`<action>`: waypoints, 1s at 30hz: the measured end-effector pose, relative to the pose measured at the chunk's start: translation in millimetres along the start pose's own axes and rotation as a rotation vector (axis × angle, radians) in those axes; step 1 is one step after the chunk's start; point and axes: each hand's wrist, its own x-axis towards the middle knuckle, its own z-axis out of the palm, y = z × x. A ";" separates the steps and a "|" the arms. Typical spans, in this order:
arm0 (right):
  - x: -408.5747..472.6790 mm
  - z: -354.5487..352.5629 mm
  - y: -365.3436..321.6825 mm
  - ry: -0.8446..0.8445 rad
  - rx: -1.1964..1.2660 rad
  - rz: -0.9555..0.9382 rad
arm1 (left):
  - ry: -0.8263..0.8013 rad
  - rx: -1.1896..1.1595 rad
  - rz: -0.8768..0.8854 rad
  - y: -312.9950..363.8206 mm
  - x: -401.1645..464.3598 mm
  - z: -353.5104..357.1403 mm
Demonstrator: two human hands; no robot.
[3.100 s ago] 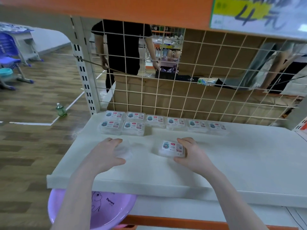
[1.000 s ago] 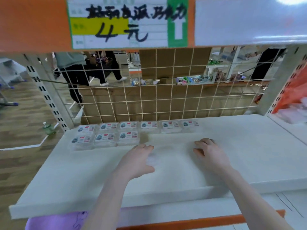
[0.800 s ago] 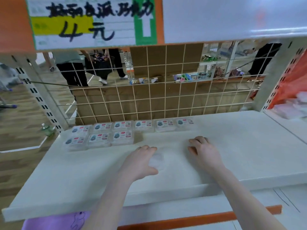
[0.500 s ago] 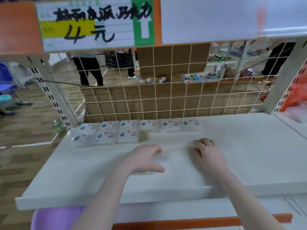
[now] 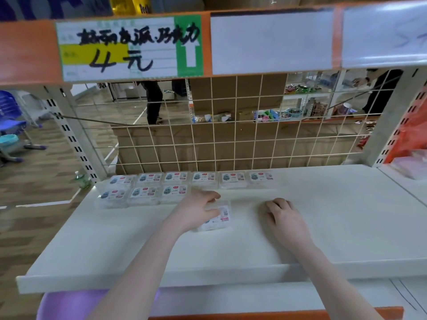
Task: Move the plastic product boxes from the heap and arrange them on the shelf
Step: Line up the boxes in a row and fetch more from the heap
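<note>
Small clear plastic product boxes with blue and red labels stand on the white shelf [image 5: 323, 227]. A back row [image 5: 205, 179] of several boxes runs along the wire grid, and a front row [image 5: 143, 195] of three lies before its left part. My left hand [image 5: 196, 210] grips one more plastic box [image 5: 219, 219], turned at an angle, just right of the front row. My right hand [image 5: 285, 218] rests palm down on the bare shelf to the right, with nothing visible in it.
A wire grid [image 5: 231, 139] closes the shelf's back, and an orange rail with a price card [image 5: 129, 47] hangs overhead. A purple basin [image 5: 69, 303] sits below the shelf's front edge. More clear boxes [image 5: 411, 165] and an orange bag lie at the far right. People stand behind the grid.
My left hand has carried its box forward and left towards the front row's right end, and the label now shows. My right hand has stayed on the shelf.
</note>
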 end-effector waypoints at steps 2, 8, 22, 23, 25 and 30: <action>-0.1 0.6 0.3 0.005 0.013 -0.002 | -0.013 0.054 0.010 -3.1 -2.6 9.5; 0.6 2.4 1.3 0.006 0.004 0.001 | -0.068 0.165 0.025 -9.4 -3.9 21.1; 1.5 3.2 -0.2 0.044 0.020 0.004 | 0.031 0.294 0.064 -13.5 32.7 16.9; 1.8 3.5 -0.2 0.044 0.020 0.003 | 0.044 0.295 0.061 -14.8 34.5 17.8; 1.6 4.2 -0.2 0.054 0.041 0.007 | 0.066 0.293 0.058 -17.5 37.3 19.6; 0.2 4.2 0.4 0.115 0.118 0.021 | 0.070 0.276 0.050 -23.3 42.5 21.0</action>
